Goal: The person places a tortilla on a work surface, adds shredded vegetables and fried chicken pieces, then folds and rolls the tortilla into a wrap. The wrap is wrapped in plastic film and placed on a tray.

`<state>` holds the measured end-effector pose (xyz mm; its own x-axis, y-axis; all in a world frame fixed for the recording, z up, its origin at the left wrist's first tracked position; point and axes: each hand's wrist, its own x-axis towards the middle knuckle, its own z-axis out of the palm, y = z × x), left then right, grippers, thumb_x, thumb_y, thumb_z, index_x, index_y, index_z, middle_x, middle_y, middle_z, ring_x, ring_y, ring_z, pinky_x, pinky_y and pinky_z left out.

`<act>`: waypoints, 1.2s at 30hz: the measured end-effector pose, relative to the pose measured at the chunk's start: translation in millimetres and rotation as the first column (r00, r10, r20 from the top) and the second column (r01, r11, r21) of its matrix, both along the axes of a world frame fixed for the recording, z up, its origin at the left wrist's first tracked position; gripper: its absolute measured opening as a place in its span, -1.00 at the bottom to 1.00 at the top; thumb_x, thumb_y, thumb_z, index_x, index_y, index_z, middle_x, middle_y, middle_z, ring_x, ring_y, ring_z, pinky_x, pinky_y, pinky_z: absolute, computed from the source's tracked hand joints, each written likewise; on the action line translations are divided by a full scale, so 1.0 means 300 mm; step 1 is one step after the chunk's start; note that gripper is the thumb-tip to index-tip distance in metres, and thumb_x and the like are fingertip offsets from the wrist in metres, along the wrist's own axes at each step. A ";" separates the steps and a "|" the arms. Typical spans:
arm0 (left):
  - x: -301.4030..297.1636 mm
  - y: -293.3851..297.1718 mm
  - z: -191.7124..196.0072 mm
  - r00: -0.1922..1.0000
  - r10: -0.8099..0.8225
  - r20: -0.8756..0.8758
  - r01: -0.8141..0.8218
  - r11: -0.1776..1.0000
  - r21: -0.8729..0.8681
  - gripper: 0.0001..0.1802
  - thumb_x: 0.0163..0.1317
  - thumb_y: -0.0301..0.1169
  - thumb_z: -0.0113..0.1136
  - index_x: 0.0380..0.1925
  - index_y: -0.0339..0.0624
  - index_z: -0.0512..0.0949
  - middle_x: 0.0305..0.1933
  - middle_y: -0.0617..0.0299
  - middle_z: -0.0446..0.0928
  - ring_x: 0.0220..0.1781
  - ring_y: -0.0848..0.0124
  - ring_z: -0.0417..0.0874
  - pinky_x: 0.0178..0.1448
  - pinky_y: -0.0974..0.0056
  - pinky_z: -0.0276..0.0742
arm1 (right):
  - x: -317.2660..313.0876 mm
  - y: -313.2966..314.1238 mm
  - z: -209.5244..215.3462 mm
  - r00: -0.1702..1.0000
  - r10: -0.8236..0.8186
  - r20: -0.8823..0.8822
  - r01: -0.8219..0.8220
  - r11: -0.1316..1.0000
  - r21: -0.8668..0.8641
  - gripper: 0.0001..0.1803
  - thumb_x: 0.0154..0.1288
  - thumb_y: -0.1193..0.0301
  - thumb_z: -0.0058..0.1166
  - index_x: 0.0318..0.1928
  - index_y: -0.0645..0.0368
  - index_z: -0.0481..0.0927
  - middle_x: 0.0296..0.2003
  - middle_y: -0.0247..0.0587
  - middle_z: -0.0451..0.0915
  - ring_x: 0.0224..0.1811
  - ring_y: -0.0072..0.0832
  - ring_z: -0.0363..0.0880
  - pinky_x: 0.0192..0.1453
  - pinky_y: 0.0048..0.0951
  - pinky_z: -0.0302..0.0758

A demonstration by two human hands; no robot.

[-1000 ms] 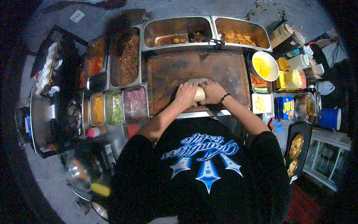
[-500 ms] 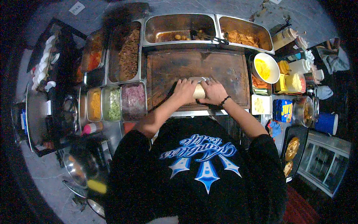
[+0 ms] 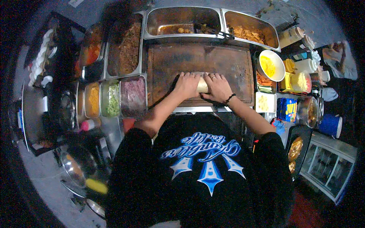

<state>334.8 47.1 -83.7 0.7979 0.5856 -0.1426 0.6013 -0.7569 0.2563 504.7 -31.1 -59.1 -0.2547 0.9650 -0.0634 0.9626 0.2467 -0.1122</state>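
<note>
A pale rolled flatbread wrap [image 3: 203, 85] lies crosswise near the front of a dark wooden cutting board [image 3: 171, 57]. My left hand [image 3: 187, 86] is closed over its left part, and my right hand [image 3: 218, 87], with a dark bead bracelet at the wrist, is closed over its right part. Both sets of fingers curl over the far side of the roll. Only the middle of the wrap shows between the hands; its ends and filling are hidden.
Metal pans border the board: brown sauce with eggs [image 3: 163, 29], sliced meat [image 3: 247, 34] and minced meat [image 3: 129, 49]. Purple onion [image 3: 133, 91] and shredded greens [image 3: 111, 100] stand left. A white bowl of yellow food [image 3: 268, 65] and several squeeze bottles are at right.
The whole view has shifted slightly. My fingers now reach more evenly over the far side of the wrap, with both hands still on it.
</note>
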 end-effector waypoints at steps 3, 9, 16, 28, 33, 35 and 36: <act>-0.008 0.011 -0.019 0.996 -0.027 0.081 0.018 0.994 0.109 -0.09 -0.29 -0.12 0.51 0.14 -0.20 0.37 -0.06 0.03 0.60 0.01 0.10 0.62 0.08 -0.07 0.44 | 0.016 0.001 -0.014 1.000 -0.015 -0.012 0.015 1.000 -0.027 -0.15 -0.07 -0.07 0.31 0.14 0.21 0.38 -0.02 0.05 0.54 0.10 -0.08 0.47 0.16 -0.08 0.42; -0.017 0.041 0.048 0.997 -0.031 -0.068 0.018 0.982 -0.189 -0.23 -0.28 -0.15 0.48 -0.01 -0.21 0.43 -0.02 0.01 0.56 0.05 0.08 0.56 0.13 -0.08 0.40 | 0.037 0.040 -0.029 0.992 0.049 -0.117 -0.061 0.993 -0.100 -0.25 -0.12 -0.01 0.36 0.00 0.17 0.41 -0.24 0.06 0.61 -0.14 -0.01 0.60 -0.02 -0.07 0.54; -0.032 -0.050 0.015 0.996 0.011 0.090 -0.030 0.978 0.204 -0.14 -0.20 -0.13 0.49 0.12 -0.30 0.38 0.04 0.01 0.49 0.14 0.13 0.47 0.24 0.02 0.36 | 0.052 0.092 -0.044 0.994 0.020 -0.111 -0.041 0.980 -0.193 -0.23 -0.13 -0.10 0.32 0.01 0.14 0.42 -0.25 0.07 0.62 -0.19 0.01 0.63 -0.11 -0.04 0.59; -0.037 -0.017 0.007 0.987 -0.029 0.160 0.002 0.986 0.166 -0.32 -0.15 -0.16 0.45 -0.02 -0.24 0.46 -0.19 0.07 0.58 -0.11 0.16 0.59 0.02 0.12 0.45 | -0.026 -0.005 -0.032 0.999 -0.045 -0.006 0.045 0.997 0.061 -0.17 -0.02 -0.09 0.27 0.10 0.29 0.41 -0.15 -0.01 0.53 -0.04 -0.11 0.50 0.03 -0.14 0.46; -0.034 0.031 0.008 0.986 -0.053 0.161 0.039 0.995 0.088 -0.30 -0.24 -0.08 0.52 -0.13 -0.22 0.47 -0.28 0.05 0.60 -0.17 0.11 0.64 -0.02 0.05 0.52 | 0.013 0.040 -0.057 0.995 0.009 -0.104 -0.005 0.999 0.042 -0.24 -0.05 -0.08 0.31 -0.01 0.24 0.42 -0.24 0.02 0.54 -0.13 -0.08 0.53 0.01 -0.16 0.46; -0.027 0.053 0.020 0.992 -0.060 0.111 0.060 0.998 0.008 -0.31 -0.23 -0.07 0.52 -0.14 -0.21 0.47 -0.27 0.06 0.60 -0.14 0.11 0.64 0.03 0.04 0.50 | 0.020 0.061 -0.037 0.991 0.007 -0.131 -0.012 0.999 -0.039 -0.24 0.03 -0.24 0.20 -0.11 0.23 0.46 -0.25 0.08 0.56 -0.17 -0.04 0.56 -0.06 -0.13 0.47; -0.023 0.065 0.027 0.994 -0.064 0.085 0.066 0.997 -0.027 -0.32 -0.22 -0.07 0.52 -0.14 -0.21 0.47 -0.26 0.06 0.60 -0.13 0.11 0.63 0.05 0.03 0.48 | 0.020 0.084 -0.017 0.993 -0.006 -0.116 -0.009 0.991 -0.132 -0.23 0.06 -0.27 0.13 -0.08 0.23 0.47 -0.20 0.10 0.56 -0.11 -0.04 0.55 -0.01 -0.10 0.46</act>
<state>327.8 66.5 -75.6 0.8439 0.5288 -0.0902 0.5267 -0.7849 0.3264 510.6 -6.0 -64.1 -0.2689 0.9498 -0.1600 0.9409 0.2235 -0.2545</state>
